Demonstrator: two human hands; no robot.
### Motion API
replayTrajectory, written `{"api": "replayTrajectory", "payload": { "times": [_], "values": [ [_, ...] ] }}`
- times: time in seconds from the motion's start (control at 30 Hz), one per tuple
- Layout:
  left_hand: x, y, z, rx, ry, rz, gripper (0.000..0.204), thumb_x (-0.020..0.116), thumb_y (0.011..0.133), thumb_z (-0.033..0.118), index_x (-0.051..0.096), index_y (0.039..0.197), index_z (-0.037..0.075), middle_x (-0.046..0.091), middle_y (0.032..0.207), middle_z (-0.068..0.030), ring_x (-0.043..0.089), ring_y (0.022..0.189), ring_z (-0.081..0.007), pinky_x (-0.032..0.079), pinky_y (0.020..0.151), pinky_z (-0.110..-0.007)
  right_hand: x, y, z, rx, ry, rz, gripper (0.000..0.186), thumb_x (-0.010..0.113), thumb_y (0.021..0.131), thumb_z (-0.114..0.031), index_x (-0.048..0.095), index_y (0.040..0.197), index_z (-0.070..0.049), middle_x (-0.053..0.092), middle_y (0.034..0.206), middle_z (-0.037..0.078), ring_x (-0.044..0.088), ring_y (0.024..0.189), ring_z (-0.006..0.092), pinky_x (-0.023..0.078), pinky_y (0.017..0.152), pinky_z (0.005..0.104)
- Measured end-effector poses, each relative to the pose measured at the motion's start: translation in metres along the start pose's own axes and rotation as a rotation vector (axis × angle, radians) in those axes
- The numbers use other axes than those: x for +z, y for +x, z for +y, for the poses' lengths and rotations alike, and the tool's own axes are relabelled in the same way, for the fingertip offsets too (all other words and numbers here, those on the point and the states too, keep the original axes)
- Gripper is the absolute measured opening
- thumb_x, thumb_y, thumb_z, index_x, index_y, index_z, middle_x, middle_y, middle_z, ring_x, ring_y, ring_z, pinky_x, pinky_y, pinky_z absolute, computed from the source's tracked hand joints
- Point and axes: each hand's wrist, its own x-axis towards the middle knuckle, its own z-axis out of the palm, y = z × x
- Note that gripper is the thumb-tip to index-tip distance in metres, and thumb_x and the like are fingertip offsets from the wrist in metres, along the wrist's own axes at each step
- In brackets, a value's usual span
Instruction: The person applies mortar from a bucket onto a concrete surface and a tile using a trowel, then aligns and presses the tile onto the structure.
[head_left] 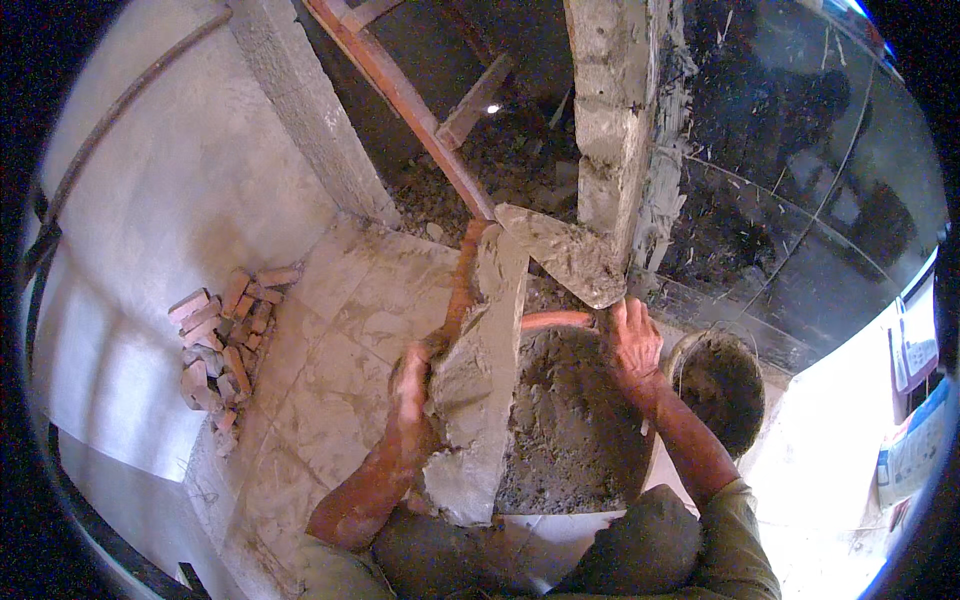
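A trowel [572, 256] with a mortar-smeared, pointed blade is in my right hand [634, 345]; my closed fingers hide its handle. Its blade points away to the left, its tip over the far end of a narrow strip topped with grey mortar [484, 370]. Brick-red colour shows along that strip's left side. Against this same side rests my left hand [410, 385], its fingers partly hidden and blurred. Below the trowel, between my arms, sits a wide tub of wet mortar [570, 420]. An orange curved piece [556, 320] lies at its far edge.
Broken red bricks [232, 330] are heaped by the pale left wall [180, 170]. A round bucket [716, 392] stands right of my right forearm. Ahead rise a rough pillar [610, 130] and a slanted reddish frame [420, 120], with rubble behind. Dark glossy panels [790, 180] cover the right.
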Motion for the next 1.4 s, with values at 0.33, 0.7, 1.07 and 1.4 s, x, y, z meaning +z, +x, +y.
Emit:
{"api": "replayTrajectory", "payload": {
  "times": [0.33, 0.7, 1.07, 1.4],
  "values": [
    [-0.001, 0.032, 0.014, -0.021, 0.057, 0.152, 0.063, 0.037, 0.092, 0.057, 0.047, 0.130, 0.008, 0.056, 0.120, -0.0112, 0.059, 0.101, -0.0288, 0.049, 0.084, -0.044, -0.023, -0.018, -0.037, 0.471, 0.754, -0.135, 0.030, 0.064, 0.079, -0.012, 0.045, 0.100, -0.003, 0.057, 0.074, 0.010, 0.059, 0.063, 0.0295, 0.046, 0.055, 0.0366],
    [0.025, 0.099, 0.040, 0.178, -0.729, 0.102, 0.037, 0.030, 0.099, 0.029, 0.054, 0.117, 0.007, 0.061, 0.112, -0.0091, 0.058, 0.101, -0.0257, 0.046, 0.092, -0.043, -0.127, 0.059, -0.094, 0.714, 1.613, -0.246, 0.040, 0.068, 0.077, -0.015, 0.044, 0.105, -0.001, 0.060, 0.093, 0.012, 0.061, 0.073, 0.0189, 0.051, 0.057, 0.0317],
    [0.063, 0.093, 0.073, 0.276, -0.988, 0.268, 0.029, 0.041, 0.097, 0.024, 0.050, 0.115, 0.004, 0.055, 0.116, -0.0105, 0.052, 0.106, -0.0245, 0.044, 0.096, -0.041, -0.145, 0.098, -0.121, 0.639, 1.839, -0.021, 0.038, 0.062, 0.082, -0.011, 0.043, 0.111, 0.005, 0.058, 0.108, 0.020, 0.066, 0.089, 0.0271, 0.056, 0.058, 0.0327],
    [0.067, 0.064, 0.065, 0.361, -0.958, 0.200, 0.043, 0.045, 0.095, 0.030, 0.041, 0.127, 0.002, 0.044, 0.129, -0.0157, 0.042, 0.121, -0.0301, 0.034, 0.105, -0.053, -0.147, 0.108, -0.112, 0.683, 1.780, 0.019, 0.025, 0.059, 0.075, -0.004, 0.047, 0.096, 0.002, 0.063, 0.086, 0.018, 0.065, 0.067, 0.0220, 0.053, 0.055, 0.0302]
  ]
}}
